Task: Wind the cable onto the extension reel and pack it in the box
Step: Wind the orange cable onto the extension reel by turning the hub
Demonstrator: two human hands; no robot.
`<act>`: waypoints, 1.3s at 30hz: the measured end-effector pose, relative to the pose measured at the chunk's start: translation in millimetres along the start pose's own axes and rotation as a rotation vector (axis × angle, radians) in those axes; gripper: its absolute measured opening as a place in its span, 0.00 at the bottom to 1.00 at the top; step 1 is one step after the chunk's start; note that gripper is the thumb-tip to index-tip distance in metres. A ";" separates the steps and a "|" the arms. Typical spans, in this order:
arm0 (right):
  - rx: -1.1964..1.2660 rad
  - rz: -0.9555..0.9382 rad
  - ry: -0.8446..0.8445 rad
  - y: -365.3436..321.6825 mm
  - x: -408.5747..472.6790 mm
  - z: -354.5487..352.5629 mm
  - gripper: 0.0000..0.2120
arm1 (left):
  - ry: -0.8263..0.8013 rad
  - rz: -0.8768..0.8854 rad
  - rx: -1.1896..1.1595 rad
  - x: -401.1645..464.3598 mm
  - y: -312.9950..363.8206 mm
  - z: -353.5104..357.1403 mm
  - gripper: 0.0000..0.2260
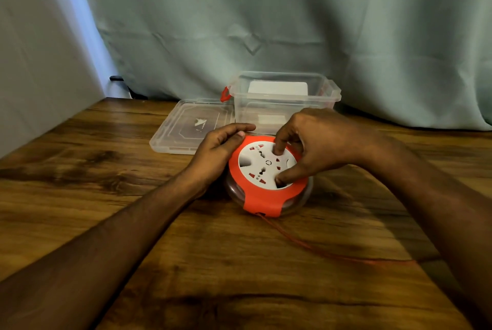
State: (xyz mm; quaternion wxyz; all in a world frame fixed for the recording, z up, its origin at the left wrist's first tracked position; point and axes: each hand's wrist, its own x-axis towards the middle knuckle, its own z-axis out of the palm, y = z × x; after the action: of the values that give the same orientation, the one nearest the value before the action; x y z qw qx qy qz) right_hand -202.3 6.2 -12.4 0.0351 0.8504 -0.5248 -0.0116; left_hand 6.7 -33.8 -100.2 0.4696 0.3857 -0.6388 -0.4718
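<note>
A round extension reel (pixel 262 197) with an orange rim and a white socket face lies flat on the wooden table (pixel 106 169). My left hand (pixel 218 147) grips its left edge. My right hand (pixel 314 143) rests on the white face, with a finger and the thumb set in two recesses of the disc. A thin orange cable (pixel 319 251) leaves the reel's near side and trails right across the table, under my right forearm. The clear plastic box (pixel 285 98) stands open behind the reel, with an orange latch on its left side.
The box's clear lid (pixel 186 127) lies flat on the table left of the box. A grey-green curtain (pixel 266 23) hangs behind the table. A white wall stands at the left. A dark object sits at the back left corner.
</note>
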 end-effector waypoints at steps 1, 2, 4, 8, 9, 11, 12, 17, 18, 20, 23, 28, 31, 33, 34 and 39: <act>-0.001 -0.001 0.008 -0.9 0.9 1.6 0.29 | 0.002 0.003 0.005 0.4 -0.4 0.4 0.13; -0.005 -0.008 0.021 -2.2 1.9 3.4 0.27 | 0.001 0.005 0.006 0.5 -0.3 0.6 0.13; -0.002 -0.020 0.046 -4.6 3.6 6.4 0.25 | -0.004 0.006 0.004 0.2 -0.1 0.9 0.14; 0.003 -0.028 0.001 -12.1 4.2 5.4 0.27 | -0.011 0.012 0.019 0.1 1.0 1.1 0.14; 0.004 -0.033 -0.002 -13.6 3.6 4.4 0.27 | -0.012 0.013 0.024 0.3 1.0 0.8 0.13; 0.024 -0.063 0.042 -10.4 3.1 3.0 0.26 | -0.010 0.009 0.028 0.9 0.7 0.7 0.13; 0.052 -0.076 0.086 -6.5 3.1 1.8 0.23 | -0.008 0.006 0.030 1.2 0.4 0.4 0.13; 0.209 -0.091 0.033 6.7 -1.0 -10.3 0.19 | -0.025 0.016 0.031 1.5 -0.5 0.0 0.13; 0.182 -0.096 -0.009 5.8 -1.3 -9.8 0.23 | -0.038 0.024 0.030 1.0 -0.5 0.5 0.13; 0.146 -0.116 -0.062 3.6 -1.1 -8.9 0.26 | -0.056 0.050 0.037 -0.1 0.1 0.8 0.13; 0.142 -0.101 -0.087 4.5 -1.0 -9.3 0.28 | -0.063 0.078 0.046 -0.9 0.6 1.0 0.14; 0.139 -0.068 -0.028 6.0 -3.6 -7.7 0.27 | -0.067 0.083 0.036 -0.3 0.0 2.0 0.13; 0.093 -0.074 -0.007 6.5 -2.2 -6.8 0.28 | -0.060 0.075 0.023 0.1 -0.6 1.6 0.13; 0.072 -0.053 -0.010 5.2 -1.8 -6.8 0.28 | -0.052 0.084 0.028 0.4 -1.4 1.4 0.13; 0.060 -0.045 -0.012 4.1 -1.9 -6.9 0.29 | -0.048 0.087 0.027 0.5 -1.5 1.3 0.13; -0.017 -0.007 -0.038 -2.2 -1.8 -5.2 0.28 | -0.022 0.072 0.040 0.1 -0.2 2.0 0.13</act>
State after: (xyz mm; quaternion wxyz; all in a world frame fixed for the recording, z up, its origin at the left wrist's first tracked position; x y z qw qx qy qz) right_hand -200.9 9.0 -7.4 0.0325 0.8516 -0.5222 -0.0325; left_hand 4.8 -33.4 -100.6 0.4712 0.3666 -0.6667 -0.4461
